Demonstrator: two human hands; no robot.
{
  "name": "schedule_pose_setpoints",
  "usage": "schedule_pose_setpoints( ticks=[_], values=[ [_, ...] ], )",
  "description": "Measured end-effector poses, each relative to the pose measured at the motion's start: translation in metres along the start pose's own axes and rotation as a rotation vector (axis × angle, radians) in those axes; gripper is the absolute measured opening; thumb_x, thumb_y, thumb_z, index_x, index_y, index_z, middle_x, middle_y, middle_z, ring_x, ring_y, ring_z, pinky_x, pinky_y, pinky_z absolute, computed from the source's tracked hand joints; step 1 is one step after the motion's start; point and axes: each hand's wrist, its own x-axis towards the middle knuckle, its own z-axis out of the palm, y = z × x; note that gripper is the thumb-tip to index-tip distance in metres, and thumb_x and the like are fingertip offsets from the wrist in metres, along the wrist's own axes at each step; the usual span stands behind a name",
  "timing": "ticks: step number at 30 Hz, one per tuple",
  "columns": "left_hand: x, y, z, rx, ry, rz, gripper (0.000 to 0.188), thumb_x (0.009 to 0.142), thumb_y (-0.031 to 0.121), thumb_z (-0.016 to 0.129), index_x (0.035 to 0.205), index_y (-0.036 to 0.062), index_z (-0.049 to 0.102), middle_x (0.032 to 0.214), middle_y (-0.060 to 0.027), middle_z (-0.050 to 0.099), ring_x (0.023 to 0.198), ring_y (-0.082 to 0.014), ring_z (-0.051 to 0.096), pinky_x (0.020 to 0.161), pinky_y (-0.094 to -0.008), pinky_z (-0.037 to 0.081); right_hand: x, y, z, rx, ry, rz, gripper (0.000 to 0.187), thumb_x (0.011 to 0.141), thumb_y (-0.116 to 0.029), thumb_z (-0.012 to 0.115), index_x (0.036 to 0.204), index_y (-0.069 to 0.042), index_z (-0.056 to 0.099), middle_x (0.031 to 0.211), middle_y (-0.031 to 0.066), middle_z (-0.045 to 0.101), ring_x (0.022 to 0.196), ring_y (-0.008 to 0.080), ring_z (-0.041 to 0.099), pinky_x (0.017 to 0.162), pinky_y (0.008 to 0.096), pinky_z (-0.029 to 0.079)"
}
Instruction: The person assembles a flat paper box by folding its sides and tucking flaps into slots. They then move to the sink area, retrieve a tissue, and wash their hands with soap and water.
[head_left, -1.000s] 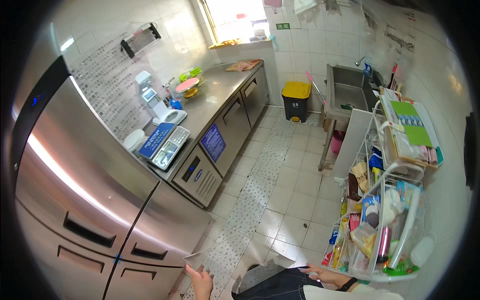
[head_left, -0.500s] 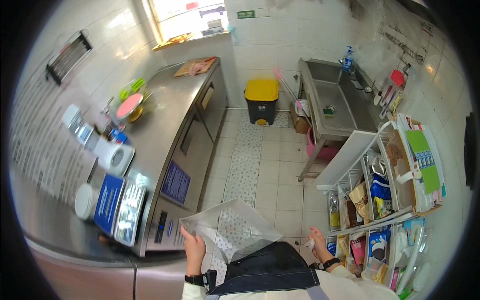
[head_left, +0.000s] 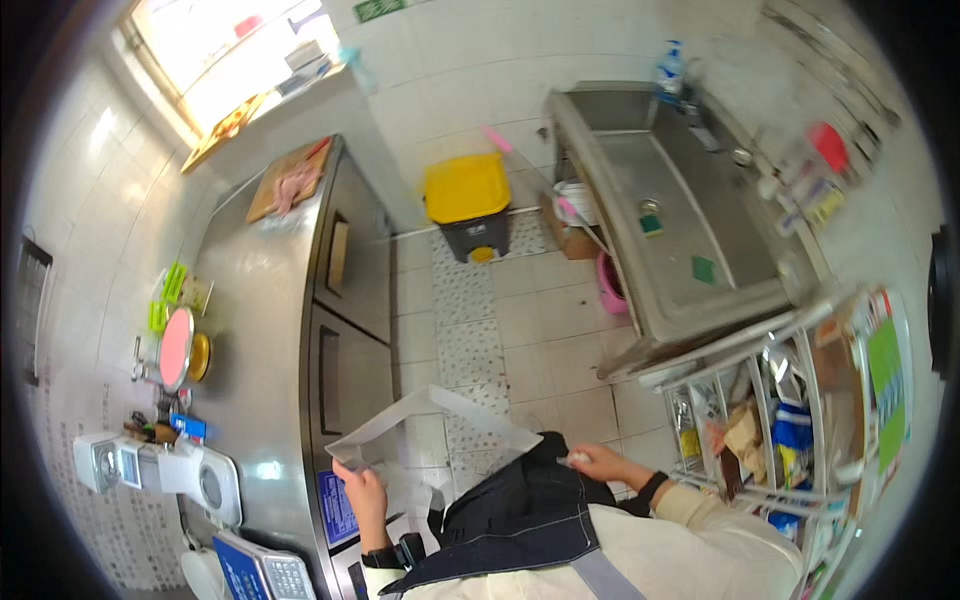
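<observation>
My left hand point(head_left: 366, 502) is closed on the left corner of a clear, see-through plastic container point(head_left: 488, 422) with frosted-looking sides. It is held in front of my dark apron point(head_left: 520, 515), and the floor shows through it. Its lower part is hidden behind the apron. My right hand point(head_left: 600, 464) is beside the apron, to the right of the container and apart from it. Between its fingers is a small crumpled white wad point(head_left: 577, 458), perhaps tissue or cloth; its kind is not plain.
A steel counter point(head_left: 255, 340) on the left carries scales, a pink-topped turntable point(head_left: 177, 350) and a cutting board point(head_left: 262, 200). Ahead stands a yellow-lidded bin point(head_left: 466, 190). On the right are a steel sink point(head_left: 690, 210) with sponges and a packed white rack point(head_left: 740, 400).
My view has swung toward the sink and moved forward. My right hand has come left, closer to the container, with the white wad. My left hand still grips the container.
</observation>
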Motion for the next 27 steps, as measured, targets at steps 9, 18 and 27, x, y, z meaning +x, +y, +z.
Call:
schedule_pose_setpoints(
  ticks=[9, 18, 27],
  values=[
    [0.142, 0.064, 0.061, -0.517, 0.141, -0.376, 0.066, 0.085, 0.002, 0.038, 0.143, 0.0186, 0.012, 0.123, -0.0199, 0.048, 0.091, -0.032, 0.061, 0.07, -0.0458, 0.055, 0.284, -0.124, -0.193, -0.186, 0.301, -0.192, 0.02, 0.083, -0.022, 0.051, 0.098, -0.009, 0.053, 0.084, 0.0202, 0.062, 0.08, 0.0413, 0.06, 0.069, 0.0471, 0.046],
    [0.357, 0.141, 0.151, -0.538, -0.059, -0.349, 0.068, 0.085, 0.004, 0.036, 0.146, 0.0225, 0.009, 0.125, -0.0153, 0.045, 0.091, -0.0296, 0.059, 0.062, -0.0384, 0.051, 0.399, -0.177, -0.278, 0.013, 0.569, -0.034, 0.028, 0.086, -0.022, 0.055, 0.109, -0.007, 0.047, 0.098, 0.0146, 0.06, 0.089, 0.0297, 0.061, 0.078, 0.0372, 0.046],
    [0.461, 0.204, 0.187, -0.658, 0.04, -0.491, 0.065, 0.09, 0.004, 0.034, 0.145, 0.0203, 0.004, 0.137, -0.0295, 0.036, 0.108, -0.0438, 0.057, 0.076, -0.0465, 0.056, 0.559, -0.077, -0.359, 0.149, 0.762, 0.314, 0.033, 0.082, -0.024, 0.061, 0.106, -0.002, 0.05, 0.088, 0.0127, 0.057, 0.081, 0.0238, 0.058, 0.074, 0.0364, 0.049]
  ],
)
